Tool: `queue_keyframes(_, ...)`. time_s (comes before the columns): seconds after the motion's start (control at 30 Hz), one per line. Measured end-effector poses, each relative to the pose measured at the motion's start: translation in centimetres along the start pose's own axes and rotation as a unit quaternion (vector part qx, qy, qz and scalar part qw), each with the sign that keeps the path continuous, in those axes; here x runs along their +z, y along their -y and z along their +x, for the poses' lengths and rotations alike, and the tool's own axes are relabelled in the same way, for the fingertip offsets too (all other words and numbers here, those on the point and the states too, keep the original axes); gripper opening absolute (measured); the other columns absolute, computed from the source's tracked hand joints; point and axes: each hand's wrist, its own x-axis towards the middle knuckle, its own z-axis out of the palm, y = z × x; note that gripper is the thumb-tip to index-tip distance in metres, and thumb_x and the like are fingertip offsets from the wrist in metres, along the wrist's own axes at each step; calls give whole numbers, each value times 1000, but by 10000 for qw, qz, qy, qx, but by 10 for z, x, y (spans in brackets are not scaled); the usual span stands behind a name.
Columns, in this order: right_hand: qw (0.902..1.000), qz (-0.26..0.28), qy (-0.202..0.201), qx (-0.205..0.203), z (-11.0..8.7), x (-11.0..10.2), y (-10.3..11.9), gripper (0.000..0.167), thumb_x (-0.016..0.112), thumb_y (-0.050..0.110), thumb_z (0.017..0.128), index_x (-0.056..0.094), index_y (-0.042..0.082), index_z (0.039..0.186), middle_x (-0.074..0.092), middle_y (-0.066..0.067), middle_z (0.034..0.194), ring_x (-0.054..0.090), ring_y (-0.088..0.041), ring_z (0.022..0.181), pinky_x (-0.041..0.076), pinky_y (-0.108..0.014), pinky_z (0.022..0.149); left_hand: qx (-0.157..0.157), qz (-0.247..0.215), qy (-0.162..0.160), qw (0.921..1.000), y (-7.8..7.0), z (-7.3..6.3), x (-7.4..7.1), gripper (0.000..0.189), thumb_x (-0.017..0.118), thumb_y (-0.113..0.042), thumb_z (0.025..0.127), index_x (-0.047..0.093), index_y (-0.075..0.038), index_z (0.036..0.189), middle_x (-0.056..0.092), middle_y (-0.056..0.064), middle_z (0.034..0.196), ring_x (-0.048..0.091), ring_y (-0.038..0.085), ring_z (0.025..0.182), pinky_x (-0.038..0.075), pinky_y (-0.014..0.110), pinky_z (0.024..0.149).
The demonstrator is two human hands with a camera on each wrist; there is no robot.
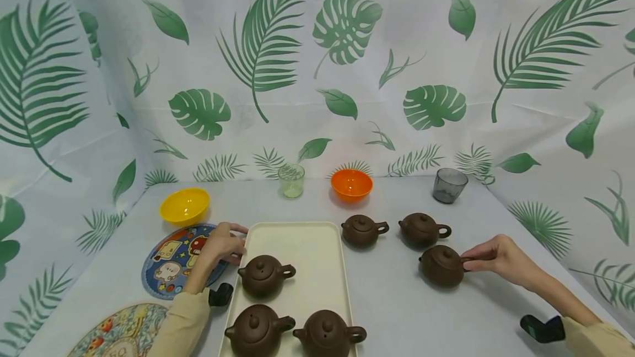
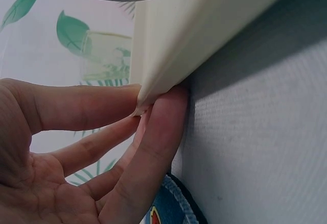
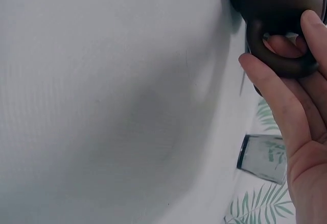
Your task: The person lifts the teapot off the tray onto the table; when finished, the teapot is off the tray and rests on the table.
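Observation:
My right hand (image 1: pixel 506 260) holds a dark brown teapot (image 1: pixel 441 266) by its loop handle (image 3: pixel 288 67), fingers and thumb around the loop in the right wrist view. Its spout points left. With my left hand (image 1: pixel 223 244) I pinch the upper left edge of a cream tray (image 1: pixel 317 263); the left wrist view shows thumb above and fingers beneath the tray rim (image 2: pixel 171 60). Three similar teapots sit on the tray: one at middle left (image 1: pixel 261 275), one at near left (image 1: pixel 255 332) and one at near right (image 1: pixel 324 335).
Two more teapots stand right of the tray, one beside its corner (image 1: pixel 360 231), another (image 1: pixel 420 230) behind the held one. Along the back are a yellow bowl (image 1: pixel 184 207), green glass (image 1: pixel 291 182), orange bowl (image 1: pixel 351 186) and grey glass (image 1: pixel 449 186). Patterned round mats (image 1: pixel 161 252) lie left.

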Motion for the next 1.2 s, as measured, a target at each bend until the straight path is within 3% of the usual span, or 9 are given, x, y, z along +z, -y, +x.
queue_keyframes(0.3, 9993, -326, 4, -157, 5, -2, 3, 12, 74, 0, 78, 74, -4, 89, 74, 4, 82, 68, -2, 74, 54, -18, 60, -25, -11, 14, 10000, 0, 0, 0, 46, 64, 8, 75, 58, 8, 121, 64, 22, 93, 66, 23, 69, 59, 36, 59)
queue_keyframes(0.5, 9990, -421, 73, 135, 5, -8, 7, 15, 72, 4, 81, 73, -5, 93, 74, 2, 86, 68, -3, 75, 54, -20, 61, -14, 7, 23, 10000, 0, 0, 0, 46, 64, 8, 74, 58, 8, 120, 65, 22, 93, 65, 22, 68, 59, 37, 59)
queue_keyframes(0.7, 9987, -489, -158, 67, 13, -15, 23, 16, 70, 3, 83, 72, -5, 97, 74, -1, 87, 69, -2, 78, 56, -19, 64, -20, -14, 34, 10000, 0, -1, 0, 46, 64, 8, 74, 58, 8, 120, 64, 22, 93, 65, 23, 68, 59, 37, 59)
queue_keyframes(0.93, 9961, -740, -483, 3, 45, -3, 57, 19, 75, 9, 80, 74, -1, 96, 74, -5, 87, 68, -2, 75, 56, -19, 64, -15, -5, 63, 10000, 0, 0, -1, 46, 64, 8, 75, 58, 8, 121, 65, 22, 94, 66, 24, 69, 59, 37, 60)
queue_keyframes(1.2, 9979, -464, 433, -157, 98, 40, 95, 25, 74, 16, 83, 73, -1, 101, 73, -8, 94, 68, -9, 84, 58, -24, 73, -9, -11, 98, 10000, 1, 0, -2, 46, 63, 8, 76, 57, 9, 121, 64, 23, 94, 65, 23, 68, 59, 37, 59)
